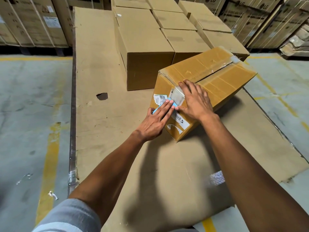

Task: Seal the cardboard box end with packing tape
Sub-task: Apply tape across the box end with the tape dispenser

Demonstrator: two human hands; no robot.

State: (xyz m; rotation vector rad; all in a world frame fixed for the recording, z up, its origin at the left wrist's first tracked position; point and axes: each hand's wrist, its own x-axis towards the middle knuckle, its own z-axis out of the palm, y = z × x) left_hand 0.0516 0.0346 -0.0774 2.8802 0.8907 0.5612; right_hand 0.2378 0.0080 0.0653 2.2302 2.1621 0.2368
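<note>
A worn cardboard box [215, 71] lies at an angle on flat cardboard sheets, its top seam still gaping along most of its length. A strip of clear packing tape [177, 96] runs from the top edge down the near end face. My left hand [155, 121] grips a light blue tape dispenser [158, 108] against that end face, beside a torn barcode label. My right hand [195, 101] lies flat with fingers spread over the near top edge, pressing on the tape.
Several plain closed boxes [147, 47] stand in rows just behind the worked box. Flat cardboard sheets [100, 81] cover the floor, with a hole at left. Stacked printed cartons [33, 22] line the back. Concrete floor with yellow lines lies on both sides.
</note>
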